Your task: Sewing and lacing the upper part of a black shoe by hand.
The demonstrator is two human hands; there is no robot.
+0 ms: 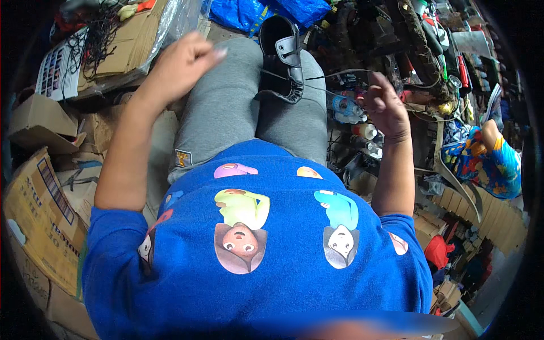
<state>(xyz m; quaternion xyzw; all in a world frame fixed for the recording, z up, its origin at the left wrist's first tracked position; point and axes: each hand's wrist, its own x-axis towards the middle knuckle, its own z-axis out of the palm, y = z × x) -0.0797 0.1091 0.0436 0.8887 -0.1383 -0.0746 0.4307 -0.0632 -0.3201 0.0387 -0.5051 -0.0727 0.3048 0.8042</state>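
A black shoe upper point(281, 59) with a pale grey flap rests between my grey-trousered knees. The end nearest me is gathered and puckered. A dark thread point(340, 72) runs from its side across to my right hand point(386, 106), which is raised right of my knee with fingers curled around it. My left hand point(180, 65) is lifted above my left thigh, thumb and fingers closed together and slightly blurred. Whether a thread end is in it I cannot make out. Another short line of thread shows at the shoe's left side.
Cardboard boxes point(48, 221) stand along the left, below a stack of flat cardboard point(122, 48) with black cords. Bottles point(365, 131), tools and a red-handled screwdriver point(462, 71) clutter the right. Another person's colourful clothing point(487, 161) shows at far right. Blue plastic point(238, 17) lies beyond my knees.
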